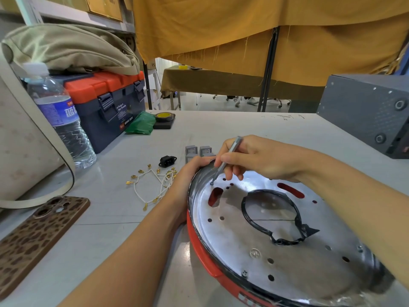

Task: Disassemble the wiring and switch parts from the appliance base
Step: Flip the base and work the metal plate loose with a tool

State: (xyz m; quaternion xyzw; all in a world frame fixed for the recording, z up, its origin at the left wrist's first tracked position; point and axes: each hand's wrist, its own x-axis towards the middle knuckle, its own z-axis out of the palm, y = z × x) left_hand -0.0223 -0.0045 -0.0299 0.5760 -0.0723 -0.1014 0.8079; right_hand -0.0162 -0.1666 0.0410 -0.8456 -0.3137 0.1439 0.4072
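A: Where is the appliance base (276, 251)?

B: On the worktop (221, 129), near edge, tilted up at its far rim. It is a round red shell with a shiny metal plate inside, pierced with holes and slots.

A: And the hands?

B: The left hand (188, 173) grips the far rim, fingers curled over it. The right hand (250, 158) pinches a slim metal screwdriver (225, 160), its tip on a screw (211, 183) near the rim.

A: How will it handle?

B: Stiff and probably light, but the polished plate looks slippery, so the rim is the place to hold. The white wires (152, 185) with brass terminals lie loose beside it, limp, near the black socket (167, 161) and grey switches (199, 150).
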